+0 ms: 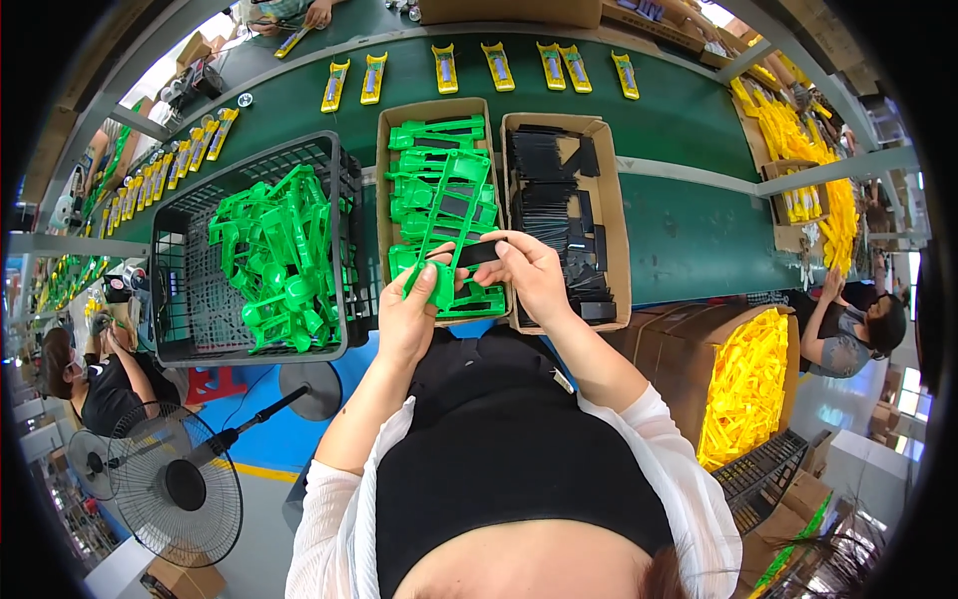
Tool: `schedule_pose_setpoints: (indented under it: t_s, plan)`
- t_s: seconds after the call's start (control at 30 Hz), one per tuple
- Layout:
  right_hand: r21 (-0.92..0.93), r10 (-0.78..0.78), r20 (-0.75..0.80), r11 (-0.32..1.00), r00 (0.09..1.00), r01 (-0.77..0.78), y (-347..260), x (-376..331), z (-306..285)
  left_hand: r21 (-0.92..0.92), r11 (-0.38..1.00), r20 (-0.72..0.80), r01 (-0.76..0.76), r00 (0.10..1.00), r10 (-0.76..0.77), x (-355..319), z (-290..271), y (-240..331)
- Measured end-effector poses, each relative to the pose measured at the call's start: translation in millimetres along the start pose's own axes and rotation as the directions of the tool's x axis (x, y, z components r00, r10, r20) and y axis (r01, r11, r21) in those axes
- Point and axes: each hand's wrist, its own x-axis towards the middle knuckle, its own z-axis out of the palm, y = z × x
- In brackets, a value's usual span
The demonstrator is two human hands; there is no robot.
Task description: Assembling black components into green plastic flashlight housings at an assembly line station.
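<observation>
— Please, what is at the left side, and where are the hands?
— To the left of both hands is a black crate with loose green pieces. Then the left hand grips the lower end of a green frame, which leans out over the green-filled carton just beyond it.
— And the right hand?
— The right hand is close beside, and it pinches a black strip near the frame. Whether the strip touches it, I cannot tell. Beyond this hand, slightly right, stands the carton of black strips.
— How to do this well?
— I suppose the strip is for the frame. Then I would hold the frame firm near its end, align the strip's edge first, and press evenly with the thumb. Thin rails may bend if one squeezes too much.
— Can any writing be read?
— Far beyond the hands, yellow packs carry coloured labels, but the print is too small for me. On the held frame and strip I see no lettering.
</observation>
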Motion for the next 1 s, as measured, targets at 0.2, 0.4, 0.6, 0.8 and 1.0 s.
schedule_pose_setpoints:
  t_s: [0.2,0.4,0.6,0.8,1.0]
  plan:
    - [-0.02,0.032,-0.021,0.999,0.999,-0.032,0.1,2.9,2.6,0.02,1.0,0.006,-0.001,1.0,0.001,-0.3,-1.4,2.6]
    - [-0.382,0.078,0.049,0.922,0.996,-0.054,-3.3,5.3,-3.4,0.025,1.0,0.04,0.017,0.999,-0.018,1.3,-10.0,5.2]
    - [-0.499,0.276,0.035,0.837,0.961,-0.222,-38.6,-8.0,-19.9,0.52,0.849,0.044,0.093,0.99,-0.135,14.6,-41.0,54.4]
    - [-0.606,0.365,0.065,0.754,0.929,-0.254,-38.9,-7.0,6.4,0.797,0.599,0.078,0.079,0.97,-0.231,20.2,-60.8,45.6]
    - [-0.762,0.33,-0.047,0.599,0.943,-0.248,-38.8,-2.0,14.1,0.646,0.727,0.041,0.23,0.942,-0.334,17.8,-64.4,44.9]
